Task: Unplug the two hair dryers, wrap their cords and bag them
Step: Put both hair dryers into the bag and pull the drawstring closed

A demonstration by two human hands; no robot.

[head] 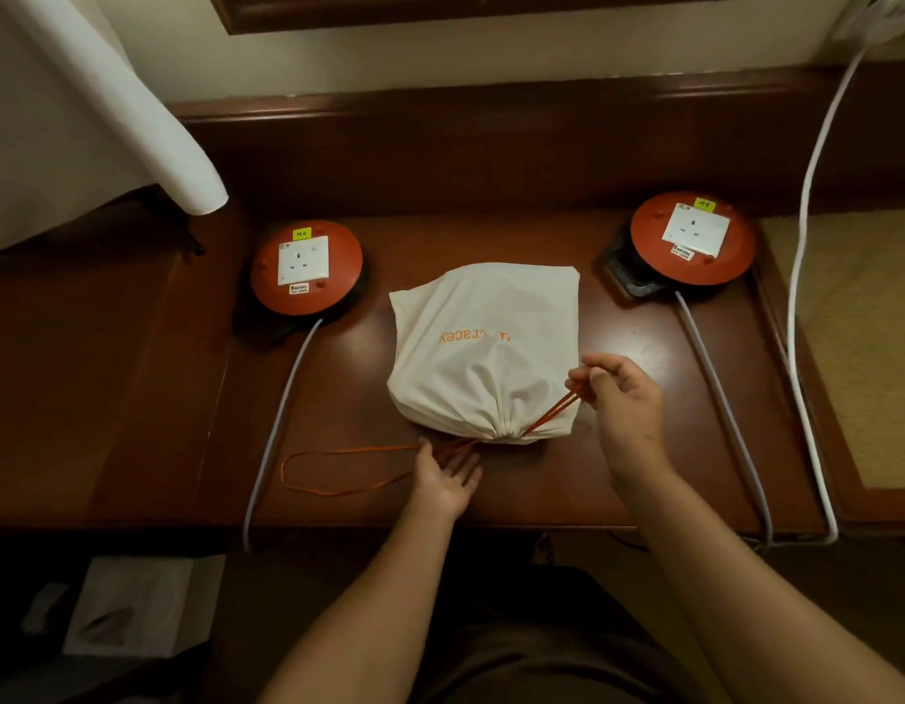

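Note:
A white cloth drawstring bag [483, 348] with orange lettering lies bulging in the middle of the wooden desk [618, 470], its mouth cinched tight toward me. What it holds is hidden. My right hand [620, 398] pinches the orange drawstring [554, 411] on the bag's right side, pulled taut. My left hand [447, 475] rests palm up at the cinched mouth, fingers spread, touching the left drawstring, whose long loop [338, 472] lies on the desk to the left. No hair dryer is visible.
Two orange extension reels with white sockets sit on the desk, one at left [307, 269] and one at right [693, 238], each trailing a grey cable [275, 429] over the front edge. A white cable [803, 297] runs from a wall plug. A lampshade [110, 94] hangs at far left.

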